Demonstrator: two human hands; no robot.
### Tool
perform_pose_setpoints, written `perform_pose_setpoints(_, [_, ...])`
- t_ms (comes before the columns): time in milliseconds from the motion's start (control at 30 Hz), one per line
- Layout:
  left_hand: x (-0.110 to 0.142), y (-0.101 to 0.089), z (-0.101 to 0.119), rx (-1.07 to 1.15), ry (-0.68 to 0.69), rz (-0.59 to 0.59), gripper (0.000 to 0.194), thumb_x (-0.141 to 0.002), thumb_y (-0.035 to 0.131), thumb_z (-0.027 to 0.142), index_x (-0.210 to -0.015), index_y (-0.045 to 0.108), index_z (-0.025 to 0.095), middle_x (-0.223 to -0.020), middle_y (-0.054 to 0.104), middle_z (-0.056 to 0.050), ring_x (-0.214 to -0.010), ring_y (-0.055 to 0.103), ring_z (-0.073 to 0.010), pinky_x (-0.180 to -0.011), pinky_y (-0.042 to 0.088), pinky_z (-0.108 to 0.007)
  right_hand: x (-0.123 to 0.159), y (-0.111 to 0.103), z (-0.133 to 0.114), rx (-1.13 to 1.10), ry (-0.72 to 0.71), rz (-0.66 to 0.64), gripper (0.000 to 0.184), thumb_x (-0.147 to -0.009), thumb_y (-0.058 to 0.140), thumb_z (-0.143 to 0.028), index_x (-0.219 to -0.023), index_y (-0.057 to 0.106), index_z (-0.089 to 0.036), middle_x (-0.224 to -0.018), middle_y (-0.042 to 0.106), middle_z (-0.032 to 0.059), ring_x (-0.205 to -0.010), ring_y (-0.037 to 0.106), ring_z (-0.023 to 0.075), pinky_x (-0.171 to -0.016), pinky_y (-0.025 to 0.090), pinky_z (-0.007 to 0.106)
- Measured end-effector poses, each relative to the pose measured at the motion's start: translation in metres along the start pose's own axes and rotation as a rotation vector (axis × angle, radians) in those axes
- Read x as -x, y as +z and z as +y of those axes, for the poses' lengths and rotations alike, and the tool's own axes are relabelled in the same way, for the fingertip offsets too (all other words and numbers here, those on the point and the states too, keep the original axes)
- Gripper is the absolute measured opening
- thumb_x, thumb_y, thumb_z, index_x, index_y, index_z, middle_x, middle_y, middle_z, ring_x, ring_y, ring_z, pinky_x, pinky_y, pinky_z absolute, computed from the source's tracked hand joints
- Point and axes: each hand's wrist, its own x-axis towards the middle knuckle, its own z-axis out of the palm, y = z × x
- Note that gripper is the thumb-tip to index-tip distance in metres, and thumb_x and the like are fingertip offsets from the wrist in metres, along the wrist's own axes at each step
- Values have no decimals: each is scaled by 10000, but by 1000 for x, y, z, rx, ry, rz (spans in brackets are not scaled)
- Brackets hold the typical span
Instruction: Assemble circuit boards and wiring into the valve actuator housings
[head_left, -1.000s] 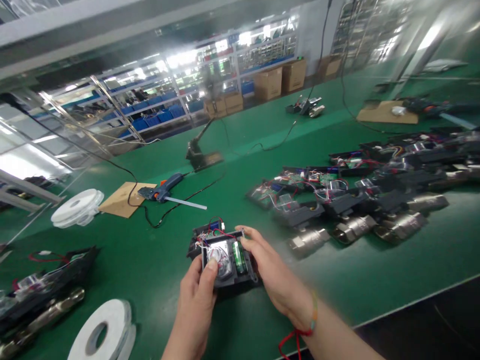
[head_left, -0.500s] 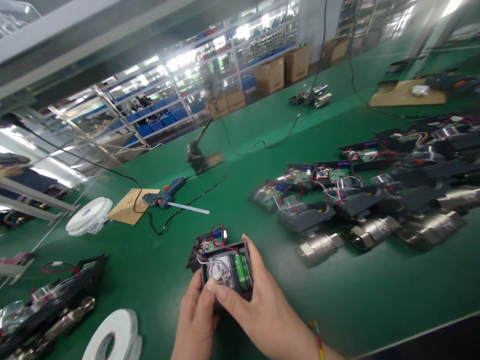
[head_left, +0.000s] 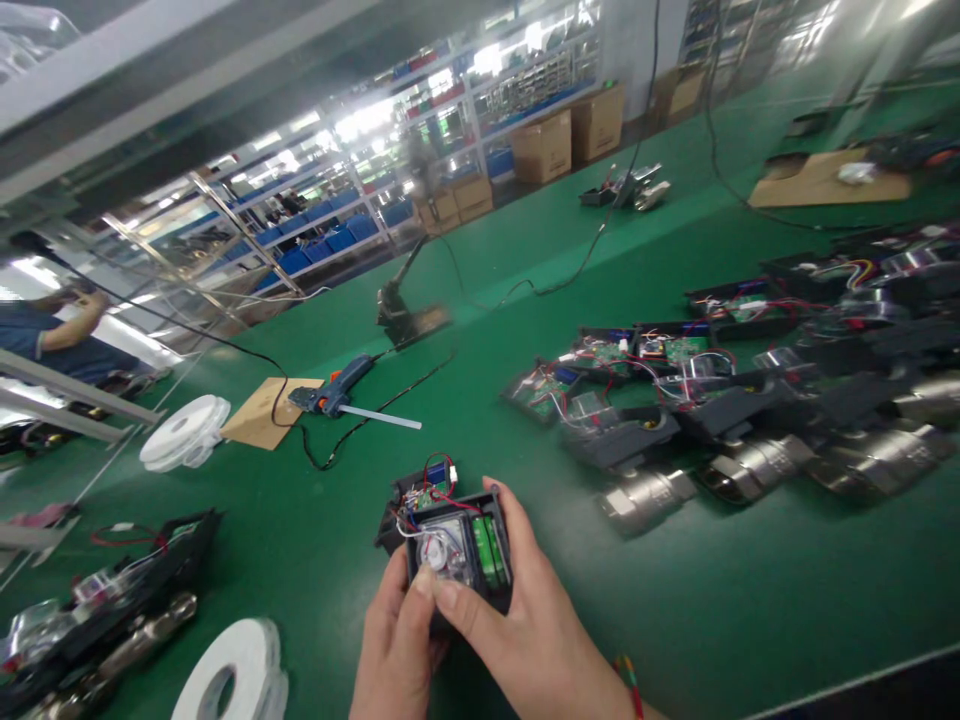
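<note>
Between both hands is a black plastic housing (head_left: 459,512), held a little above the green table. Inside it sit a clear module with a white round part (head_left: 433,552) and green battery cells (head_left: 490,548). Red and white wires run from it to a green circuit board (head_left: 421,497) in a second black shell behind. My left hand (head_left: 397,630) is closed on the left side, its thumb on the clear module. My right hand (head_left: 517,610) wraps the right side, thumb also pressing near the module's lower edge. The housing's underside is hidden.
A glue gun (head_left: 341,385) with a white stick lies on cardboard (head_left: 259,420) ahead. Several wired assemblies with metal fittings (head_left: 649,497) spread across the right; another assembly (head_left: 112,610) lies left. White tape rolls (head_left: 251,640) stand at left. A person (head_left: 56,330) is at far left.
The view has shifted slightly, and a person's arm now shows at the far left. Both hands keep their hold on the housing, thumbs still on the clear module.
</note>
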Motion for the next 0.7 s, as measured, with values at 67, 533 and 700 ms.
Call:
perform_pose_setpoints(67, [-1, -1, -3, 3, 34, -15, 787, -625, 793, 727, -1189, 662, 193, -723, 668, 0, -535, 437, -98, -461, 306, -177, -1, -1, -1, 9, 6, 12, 966, -784, 652, -544, -1537, 206, -136, -1531, 423, 172, -1406, 414, 316, -1193, 294, 502])
perform_pose_setpoints(533, [-5, -18, -15, -28, 148, -124, 611, -743, 734, 674, -1074, 680, 163, -766, 657, -23, -581, 494, -112, -572, 438, -238, -5, -3, 9, 34, -8, 38, 919, -815, 663, -561, -1533, 236, -179, -1538, 450, 154, -1419, 433, 302, -1119, 443, 436])
perform_pose_setpoints(700, [-6, -9, -18, -69, 207, -43, 490, -792, 676, 661, -954, 671, 199, -614, 496, 43, -509, 318, -88, -464, 263, -209, -1, -2, 11, 13, -16, 53, 883, -839, 680, -570, -1535, 271, -214, -1531, 464, 133, -1411, 447, 294, -1133, 429, 430])
